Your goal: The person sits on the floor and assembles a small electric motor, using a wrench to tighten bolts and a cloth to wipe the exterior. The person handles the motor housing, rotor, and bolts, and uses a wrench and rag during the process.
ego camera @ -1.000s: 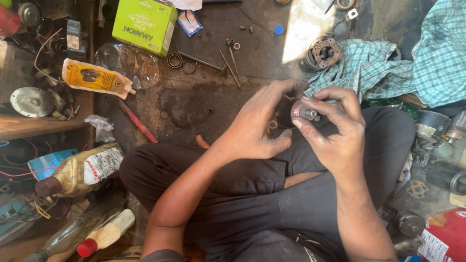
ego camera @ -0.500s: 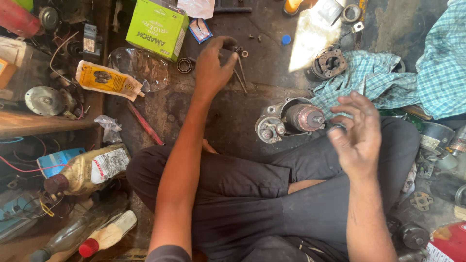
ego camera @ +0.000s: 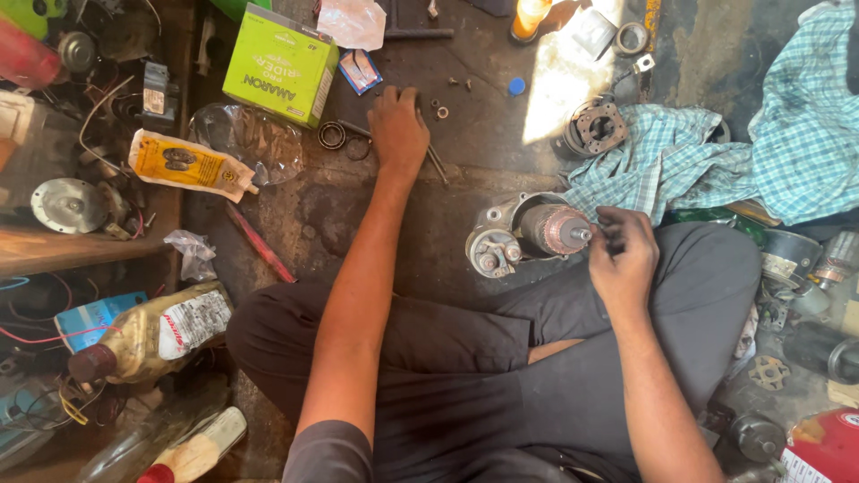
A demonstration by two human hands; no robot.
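A starter motor (ego camera: pixel 528 234) with a coppery armature lies on the floor against my crossed legs. Its shaft points right. My right hand (ego camera: pixel 624 255) is at the shaft tip, fingers pinched on a small dark metal part. My left hand (ego camera: pixel 398 130) is stretched forward, palm down on thin metal rods (ego camera: pixel 438 166) lying on the floor. Its fingers cover the rods, so the grip is hidden. Small nuts (ego camera: pixel 440 111) sit just right of that hand, and a bearing ring (ego camera: pixel 332 135) just left of it.
A green box (ego camera: pixel 279 64) and a clear plastic bag (ego camera: pixel 246 139) lie at the back left. A red-handled tool (ego camera: pixel 259 243) and oil bottles (ego camera: pixel 148 335) are on the left. A checked cloth (ego camera: pixel 716 156) with a round metal housing (ego camera: pixel 593 128) lies on the right.
My left hand left the motor and reached forward to the rods on the floor. My right hand stayed at the shaft end, and the motor now lies uncovered.
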